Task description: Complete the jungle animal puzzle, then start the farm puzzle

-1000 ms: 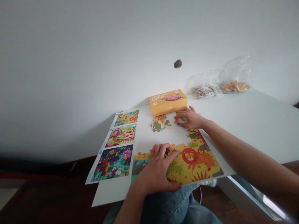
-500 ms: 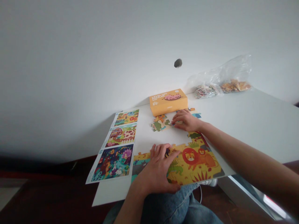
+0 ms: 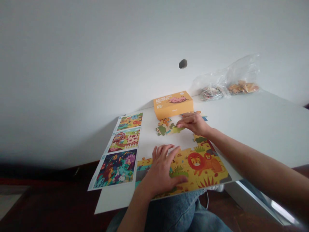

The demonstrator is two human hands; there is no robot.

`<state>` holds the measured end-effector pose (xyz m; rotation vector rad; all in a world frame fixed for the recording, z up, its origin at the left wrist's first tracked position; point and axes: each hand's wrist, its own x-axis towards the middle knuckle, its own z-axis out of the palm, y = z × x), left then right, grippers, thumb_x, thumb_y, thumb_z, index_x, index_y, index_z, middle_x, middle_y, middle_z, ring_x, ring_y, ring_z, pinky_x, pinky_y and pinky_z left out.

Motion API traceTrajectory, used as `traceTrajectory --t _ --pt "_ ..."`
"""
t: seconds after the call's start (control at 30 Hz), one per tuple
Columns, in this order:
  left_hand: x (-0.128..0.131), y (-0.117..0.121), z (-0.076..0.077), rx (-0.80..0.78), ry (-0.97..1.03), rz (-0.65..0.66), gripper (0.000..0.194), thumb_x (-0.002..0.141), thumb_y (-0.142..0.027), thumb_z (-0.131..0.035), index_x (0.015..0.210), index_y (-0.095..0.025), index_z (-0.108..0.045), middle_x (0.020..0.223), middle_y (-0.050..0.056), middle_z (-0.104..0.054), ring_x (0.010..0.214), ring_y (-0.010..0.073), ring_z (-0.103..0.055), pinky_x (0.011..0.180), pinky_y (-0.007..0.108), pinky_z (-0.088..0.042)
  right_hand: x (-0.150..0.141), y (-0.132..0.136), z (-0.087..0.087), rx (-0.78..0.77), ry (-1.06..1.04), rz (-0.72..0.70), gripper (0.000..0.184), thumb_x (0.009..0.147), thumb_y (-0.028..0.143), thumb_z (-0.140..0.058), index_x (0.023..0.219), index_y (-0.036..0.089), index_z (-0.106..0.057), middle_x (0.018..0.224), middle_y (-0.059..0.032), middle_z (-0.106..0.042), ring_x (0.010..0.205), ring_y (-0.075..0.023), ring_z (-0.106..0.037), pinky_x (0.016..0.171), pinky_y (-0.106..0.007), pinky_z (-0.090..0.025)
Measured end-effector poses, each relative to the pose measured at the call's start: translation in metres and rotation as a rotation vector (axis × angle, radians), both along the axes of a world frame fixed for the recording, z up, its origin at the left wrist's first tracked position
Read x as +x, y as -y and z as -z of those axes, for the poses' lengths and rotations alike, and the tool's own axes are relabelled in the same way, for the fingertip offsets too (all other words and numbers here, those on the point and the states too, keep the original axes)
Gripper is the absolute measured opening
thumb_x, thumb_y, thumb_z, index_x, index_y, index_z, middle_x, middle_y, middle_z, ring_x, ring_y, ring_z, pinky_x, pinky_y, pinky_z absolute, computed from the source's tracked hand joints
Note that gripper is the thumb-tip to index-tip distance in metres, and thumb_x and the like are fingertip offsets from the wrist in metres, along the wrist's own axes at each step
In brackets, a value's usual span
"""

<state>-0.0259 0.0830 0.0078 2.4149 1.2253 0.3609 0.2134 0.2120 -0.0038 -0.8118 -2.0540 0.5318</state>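
Near the table's front edge lies a partly joined jigsaw puzzle (image 3: pixel 207 170) with two lions on yellow ground. My left hand (image 3: pixel 163 169) is over its left part, fingers spread, covering some of the picture. My right hand (image 3: pixel 193 123) is farther back, in front of the orange box, with its fingertips pinched on a yellow-green puzzle piece (image 3: pixel 177 129). Loose puzzle pieces (image 3: pixel 162 129) lie just left of that piece, and a few more show behind the right hand, partly hidden by it.
An orange puzzle box (image 3: pixel 173 104) stands against the wall. On the left, a sheet with three printed pictures (image 3: pixel 124 140) overhangs the table's edge. Two clear bags of puzzle pieces (image 3: pixel 212 92) sit at the back right. The white table (image 3: pixel 263 129) extends right.
My right hand has lifted slightly and now pinches a yellow-green piece that was not visible before. My left hand's fingers have spread and shifted a little up from the puzzle.
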Motion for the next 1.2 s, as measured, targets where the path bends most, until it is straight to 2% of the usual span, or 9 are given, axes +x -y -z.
traceTrajectory --t 0.07,0.2,0.4,0.57,0.67,0.8,0.93,1.03,1.2 --pt "0.0 -0.003 0.005 0.056 0.083 -0.11 0.08 0.082 -0.056 -0.067 0.147 -0.023 -0.034 0.135 0.012 -0.052 0.13 0.0296 -0.04 0.114 0.052 -0.028 -0.006 0.004 0.001 -0.092 -0.07 -0.133 0.036 0.089 0.052 -0.063 0.088 0.02 -0.079 0.07 -0.0038 -0.065 0.064 -0.0141 -0.057 0.062 -0.026 -0.042" --pt "0.001 -0.007 0.011 0.161 0.157 -0.181 0.052 0.089 -0.041 -0.063 0.134 -0.021 -0.047 0.131 0.011 -0.057 0.129 0.0275 -0.045 0.112 0.05 -0.033 -0.017 0.011 0.001 -0.243 -0.147 -0.301 0.034 0.086 0.05 -0.067 0.087 0.018 -0.078 0.083 -0.007 -0.072 0.073 -0.016 -0.064 0.068 -0.027 -0.048" --pt "0.0 -0.008 0.01 0.306 0.143 -0.176 0.026 0.09 -0.035 -0.06 0.113 -0.024 -0.064 0.13 0.01 -0.057 0.128 0.0268 -0.048 0.109 0.046 -0.038 -0.02 0.012 0.004 -0.481 -0.297 -0.219 0.034 0.079 0.047 -0.074 0.077 0.014 -0.071 0.075 -0.0053 -0.069 0.068 -0.0143 -0.06 0.064 -0.027 -0.047" --pt "0.001 -0.008 0.007 0.318 0.124 -0.151 0.019 0.09 -0.032 -0.059 0.106 -0.024 -0.067 0.134 0.008 -0.058 0.129 0.026 -0.048 0.111 0.048 -0.036 -0.022 0.01 0.009 -0.618 -0.378 -0.198 0.033 0.071 0.043 -0.08 0.08 0.014 -0.068 0.072 -0.003 -0.067 0.064 -0.0131 -0.059 0.062 -0.026 -0.046" --pt "0.001 -0.009 0.007 0.298 0.127 -0.158 0.015 0.09 -0.029 -0.06 0.102 -0.024 -0.066 0.133 0.006 -0.06 0.125 0.0247 -0.05 0.111 0.048 -0.035 -0.022 0.01 0.011 -0.575 -0.262 -0.177 0.026 0.075 0.038 -0.075 0.083 0.014 -0.067 0.071 -0.0018 -0.066 0.063 -0.0117 -0.057 0.061 -0.024 -0.045" --pt "-0.001 -0.012 0.01 0.319 0.137 -0.221 0.006 0.09 -0.026 -0.06 0.092 -0.022 -0.065 0.107 0.005 -0.068 0.108 0.0231 -0.058 0.101 0.044 -0.041 -0.02 0.01 0.01 -0.36 -0.002 -0.078 0.013 0.081 0.026 -0.066 0.086 0.015 -0.07 0.069 -0.0008 -0.064 0.061 -0.0107 -0.052 0.061 -0.024 -0.041" --pt "-0.005 -0.016 0.013 0.339 0.11 -0.324 0.008 0.088 -0.022 -0.059 0.081 -0.021 -0.06 0.092 0.004 -0.066 0.096 0.0229 -0.059 0.092 0.042 -0.046 -0.018 0.009 0.009 -0.203 0.151 -0.038 0.016 0.083 0.022 -0.063 0.094 0.015 -0.073 0.076 -0.0034 -0.065 0.064 -0.0121 -0.052 0.062 -0.025 -0.041" --pt "-0.005 -0.017 0.015 0.347 0.067 -0.37 0.003 0.086 -0.021 -0.061 0.088 -0.021 -0.063 0.096 0.005 -0.066 0.099 0.0241 -0.059 0.093 0.043 -0.046 -0.019 0.007 0.012 -0.16 0.213 -0.057 0.018 0.084 0.023 -0.064 0.098 0.016 -0.073 0.082 -0.0047 -0.066 0.067 -0.013 -0.055 0.065 -0.025 -0.043" --pt "-0.005 -0.018 0.021 0.337 -0.021 -0.404 0.025 0.085 -0.024 -0.064 0.11 -0.025 -0.067 0.119 0.006 -0.064 0.114 0.0282 -0.054 0.101 0.048 -0.043 -0.022 0.009 0.016 -0.089 0.354 -0.093 0.028 0.086 0.033 -0.067 0.107 0.017 -0.073 0.094 -0.0093 -0.064 0.084 -0.0194 -0.061 0.079 -0.031 -0.047"
